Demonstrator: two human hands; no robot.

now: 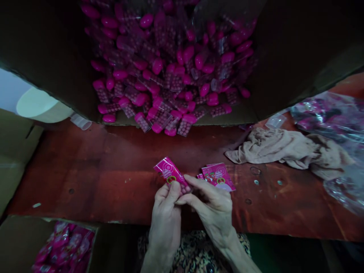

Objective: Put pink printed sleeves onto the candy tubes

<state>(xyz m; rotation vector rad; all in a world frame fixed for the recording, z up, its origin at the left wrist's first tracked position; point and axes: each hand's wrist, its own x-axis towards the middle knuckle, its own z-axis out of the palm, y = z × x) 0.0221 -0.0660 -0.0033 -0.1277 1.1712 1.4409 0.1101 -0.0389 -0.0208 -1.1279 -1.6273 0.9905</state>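
Just above the table's front edge, my left hand (166, 212) grips a small clear candy container (186, 189) with a pink printed sleeve (167, 168) around it, thumb on top. Pink candies show at the container's near end. My right hand (214, 208) is closed at that same end, its thumb and fingers pinching the container. Beside the right hand's knuckles lies a small stack of flat pink printed sleeves (222, 176), partly covered by that hand.
A big tipped cardboard box (222, 120) at the back spills many pink-capped candy containers (186, 125). To the right lie a stained cloth (278, 146) and a clear plastic bag (321, 113). A lower-left carton (93, 242) holds sleeved packs. An empty clear container (81, 121) sits left.
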